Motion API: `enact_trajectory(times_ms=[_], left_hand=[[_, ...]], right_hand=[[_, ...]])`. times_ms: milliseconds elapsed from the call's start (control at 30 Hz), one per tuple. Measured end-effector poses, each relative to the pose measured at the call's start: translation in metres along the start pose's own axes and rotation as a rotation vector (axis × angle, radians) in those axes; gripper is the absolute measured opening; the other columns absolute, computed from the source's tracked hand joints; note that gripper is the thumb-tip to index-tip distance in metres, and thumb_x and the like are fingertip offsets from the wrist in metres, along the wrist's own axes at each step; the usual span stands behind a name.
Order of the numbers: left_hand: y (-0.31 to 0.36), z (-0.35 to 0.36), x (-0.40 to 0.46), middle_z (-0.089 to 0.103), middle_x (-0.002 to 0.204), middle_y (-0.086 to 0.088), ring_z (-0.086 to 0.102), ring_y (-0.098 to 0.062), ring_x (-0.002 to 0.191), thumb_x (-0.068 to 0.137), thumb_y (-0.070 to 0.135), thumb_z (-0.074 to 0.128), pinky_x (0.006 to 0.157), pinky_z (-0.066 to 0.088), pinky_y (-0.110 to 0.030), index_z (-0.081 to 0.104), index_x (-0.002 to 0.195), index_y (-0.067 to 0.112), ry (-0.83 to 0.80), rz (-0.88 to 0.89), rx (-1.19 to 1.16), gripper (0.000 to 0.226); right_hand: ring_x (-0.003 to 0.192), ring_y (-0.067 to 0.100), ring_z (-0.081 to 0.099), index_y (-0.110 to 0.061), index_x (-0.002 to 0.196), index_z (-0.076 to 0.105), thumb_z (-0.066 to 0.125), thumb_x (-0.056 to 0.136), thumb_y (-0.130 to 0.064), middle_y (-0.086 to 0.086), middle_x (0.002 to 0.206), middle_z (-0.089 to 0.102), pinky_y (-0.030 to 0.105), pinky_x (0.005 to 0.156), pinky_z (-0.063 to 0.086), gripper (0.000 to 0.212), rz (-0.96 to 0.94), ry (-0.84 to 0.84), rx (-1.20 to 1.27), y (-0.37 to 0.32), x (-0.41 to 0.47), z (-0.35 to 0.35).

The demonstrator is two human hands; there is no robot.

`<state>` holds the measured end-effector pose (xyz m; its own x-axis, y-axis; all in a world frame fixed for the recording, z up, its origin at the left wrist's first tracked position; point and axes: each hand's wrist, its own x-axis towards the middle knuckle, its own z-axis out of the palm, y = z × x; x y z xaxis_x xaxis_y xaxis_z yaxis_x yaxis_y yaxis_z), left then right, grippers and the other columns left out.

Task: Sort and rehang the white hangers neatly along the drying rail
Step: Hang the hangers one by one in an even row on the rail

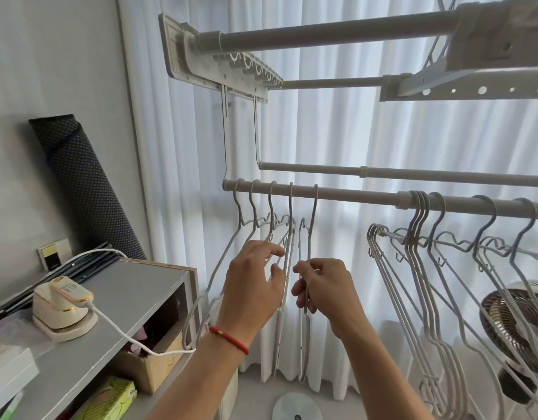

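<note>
A grey drying rail (352, 196) runs left to right in front of white curtains. Several white hangers (270, 207) hang spaced out at its left end, and another bunch of white hangers (425, 237) crowds the right part. My right hand (325, 286) pinches the wire of the fifth hanger (313, 213), whose hook is over the rail. My left hand (254, 283), with a red cord at the wrist, hovers with fingers spread beside the fourth hanger (290, 225), fingertips close to its wire.
A second rail (413, 172) runs just behind, with thicker rack bars (322, 33) overhead. At the left stands a grey shelf unit (125, 298) bearing a small corded iron (63, 304). A rolled dark mat (80, 183) leans on the wall. A fan (516, 325) sits low right.
</note>
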<state>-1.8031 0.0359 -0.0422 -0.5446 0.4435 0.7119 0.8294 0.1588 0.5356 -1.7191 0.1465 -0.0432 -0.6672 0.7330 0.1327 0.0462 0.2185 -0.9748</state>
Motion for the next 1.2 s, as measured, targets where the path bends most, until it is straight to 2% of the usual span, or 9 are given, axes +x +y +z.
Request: enact_trajectory(times_ms=[467, 633, 700, 767, 867, 1000, 1067, 1133, 1200], left_hand=[[0.002, 0.003, -0.003, 0.066, 0.108, 0.01, 0.063, -0.005, 0.099, 0.087, 0.006, 0.063, 0.09, 0.056, -0.026, 0.07, 0.106, 0.02, 0.008, 0.018, -0.017, 0.024], [0.002, 0.005, -0.002, 0.066, 0.108, 0.01, 0.063, -0.005, 0.1, 0.087, 0.006, 0.064, 0.09, 0.056, -0.026, 0.07, 0.106, 0.02, 0.015, 0.047, -0.011, 0.024], [0.004, 0.007, -0.002, 0.066, 0.109, 0.009, 0.064, -0.005, 0.101, 0.087, 0.006, 0.064, 0.091, 0.056, -0.026, 0.071, 0.106, 0.019, 0.018, 0.064, -0.014, 0.024], [0.012, 0.009, 0.0, 0.068, 0.109, 0.009, 0.065, -0.006, 0.101, 0.088, 0.005, 0.064, 0.092, 0.055, -0.022, 0.071, 0.106, 0.018, 0.022, 0.069, -0.038, 0.024], [0.031, 0.019, 0.002, 0.071, 0.108, 0.008, 0.066, -0.005, 0.097, 0.088, 0.004, 0.064, 0.087, 0.051, -0.009, 0.072, 0.106, 0.017, 0.007, 0.093, -0.082, 0.024], [0.063, 0.045, 0.006, 0.072, 0.103, 0.011, 0.066, -0.001, 0.09, 0.089, 0.006, 0.063, 0.08, 0.048, -0.003, 0.074, 0.106, 0.019, -0.188, -0.002, -0.232, 0.024], [0.08, 0.065, 0.01, 0.073, 0.103, 0.008, 0.068, -0.003, 0.091, 0.088, 0.012, 0.062, 0.085, 0.053, -0.015, 0.072, 0.109, 0.02, -0.374, -0.118, -0.307, 0.025], [0.095, 0.089, 0.014, 0.073, 0.104, 0.001, 0.07, -0.013, 0.092, 0.086, 0.02, 0.063, 0.092, 0.056, -0.031, 0.07, 0.114, 0.016, -0.55, -0.248, -0.389, 0.029], [0.107, 0.11, 0.016, 0.071, 0.093, -0.004, 0.072, -0.02, 0.082, 0.082, 0.027, 0.062, 0.086, 0.06, -0.041, 0.07, 0.105, 0.008, -0.658, -0.334, -0.442, 0.031]], right_hand=[[0.043, 0.023, 0.06, 0.009, 0.088, 0.066, 0.054, 0.1, -0.012, 0.017, 0.062, 0.071, 0.028, 0.043, 0.047, 0.027, -0.008, -0.035, -0.022, -0.001, 0.001, 0.004], [0.058, 0.027, 0.073, 0.002, 0.092, 0.068, 0.056, 0.101, -0.029, 0.011, 0.071, 0.076, 0.03, 0.046, 0.052, 0.034, 0.021, -0.018, -0.075, -0.001, 0.003, 0.002], [0.064, 0.023, 0.074, -0.006, 0.105, 0.069, 0.054, 0.099, -0.046, 0.004, 0.077, 0.075, 0.035, 0.056, 0.058, 0.043, -0.006, 0.048, -0.265, 0.001, 0.0, -0.002], [0.08, 0.019, 0.072, -0.015, 0.114, 0.069, 0.048, 0.099, -0.052, -0.004, 0.086, 0.074, 0.035, 0.076, 0.056, 0.045, -0.107, 0.175, -0.499, 0.004, -0.008, -0.012], [0.086, 0.016, 0.067, -0.017, 0.109, 0.072, 0.05, 0.101, -0.037, -0.005, 0.095, 0.074, 0.032, 0.08, 0.051, 0.031, -0.311, 0.444, -0.577, 0.003, -0.019, -0.04], [0.096, 0.022, 0.063, -0.017, 0.114, 0.07, 0.057, 0.097, -0.022, 0.002, 0.107, 0.071, 0.03, 0.079, 0.045, 0.022, -0.392, 0.705, -0.689, -0.001, -0.031, -0.088], [0.111, 0.026, 0.055, -0.014, 0.122, 0.067, 0.061, 0.096, -0.018, 0.008, 0.117, 0.067, 0.028, 0.083, 0.038, 0.028, -0.334, 0.747, -0.761, 0.002, -0.036, -0.112], [0.122, 0.029, 0.046, -0.013, 0.133, 0.059, 0.061, 0.096, -0.023, 0.013, 0.13, 0.058, 0.035, 0.094, 0.038, 0.038, -0.191, 0.704, -0.83, 0.006, -0.041, -0.13], [0.129, 0.031, 0.042, -0.011, 0.142, 0.048, 0.057, 0.098, -0.034, 0.015, 0.14, 0.049, 0.042, 0.102, 0.038, 0.05, -0.022, 0.609, -0.833, 0.013, -0.043, -0.143]])
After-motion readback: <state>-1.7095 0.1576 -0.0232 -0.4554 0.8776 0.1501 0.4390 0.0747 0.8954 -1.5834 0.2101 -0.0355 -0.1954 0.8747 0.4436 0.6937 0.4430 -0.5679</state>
